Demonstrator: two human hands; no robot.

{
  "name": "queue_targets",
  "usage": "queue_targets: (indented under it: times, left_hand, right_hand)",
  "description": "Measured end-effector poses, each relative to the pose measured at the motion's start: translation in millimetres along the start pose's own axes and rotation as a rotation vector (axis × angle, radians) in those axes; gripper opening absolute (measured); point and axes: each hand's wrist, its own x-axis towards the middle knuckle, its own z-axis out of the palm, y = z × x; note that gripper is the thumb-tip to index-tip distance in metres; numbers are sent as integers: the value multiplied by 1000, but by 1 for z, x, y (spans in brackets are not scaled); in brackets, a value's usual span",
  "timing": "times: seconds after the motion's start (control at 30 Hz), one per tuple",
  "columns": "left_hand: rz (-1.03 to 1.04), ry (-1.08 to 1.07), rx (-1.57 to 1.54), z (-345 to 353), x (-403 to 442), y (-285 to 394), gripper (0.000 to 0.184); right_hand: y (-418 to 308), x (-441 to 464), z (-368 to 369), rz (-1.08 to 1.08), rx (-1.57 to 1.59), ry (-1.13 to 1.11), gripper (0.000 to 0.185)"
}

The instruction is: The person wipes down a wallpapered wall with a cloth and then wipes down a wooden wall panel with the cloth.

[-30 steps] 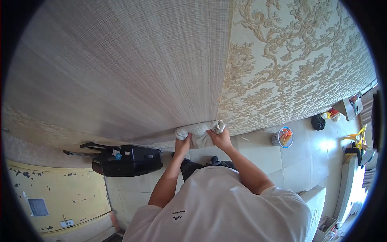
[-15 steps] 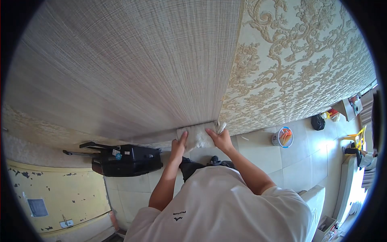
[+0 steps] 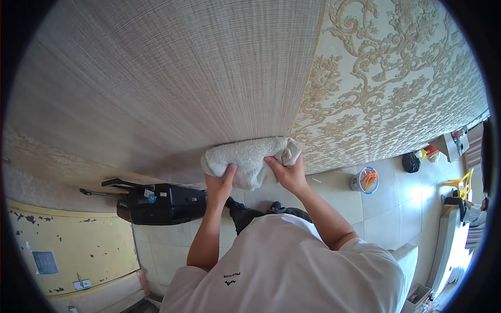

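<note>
A pale, fuzzy cloth [image 3: 245, 156] lies between both hands, its far edge against the striped grey-brown panel [image 3: 209, 78]. My left hand [image 3: 220, 185] grips its left end, thumb on top and the other fingers hidden underneath. At the right end my right hand [image 3: 288, 172] holds the cloth the same way, beside a bunched fold. Patterned cream wallpaper [image 3: 386, 88] borders the panel on the right.
A black suitcase [image 3: 162, 204] stands at the left, near a yellow door [image 3: 73, 250] with peeling paint. On the tiled floor to the right are a bucket [image 3: 365, 180] and a black bag [image 3: 411, 163]. A yellow chair [image 3: 460, 184] and another person [image 3: 474, 214] are at the far right.
Both hands have moved up with the cloth, and the left hand has also shifted left. The cloth looks wider and more spread out. The grips remain.
</note>
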Motion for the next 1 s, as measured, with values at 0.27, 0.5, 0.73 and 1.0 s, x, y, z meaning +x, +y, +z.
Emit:
queue_targets:
  times: [0.27,0.5,0.73,1.0]
  left_hand:
    - [-251,19,117,12,-24,-103,44]
    - [-801,-122,194,12,-66,-130,65]
    - [-621,-52,123,4,-33,-51,55]
    - [-266,-3,-204,1,-11,23,42]
  right_hand:
    - [112,-23,-2,200,-226,-54,32]
    - [175,-64,-7,494,-404,-74,41]
    - [53,-31,8,442,-44,-64,41]
    - [-11,-11,17,79,131,-6,33]
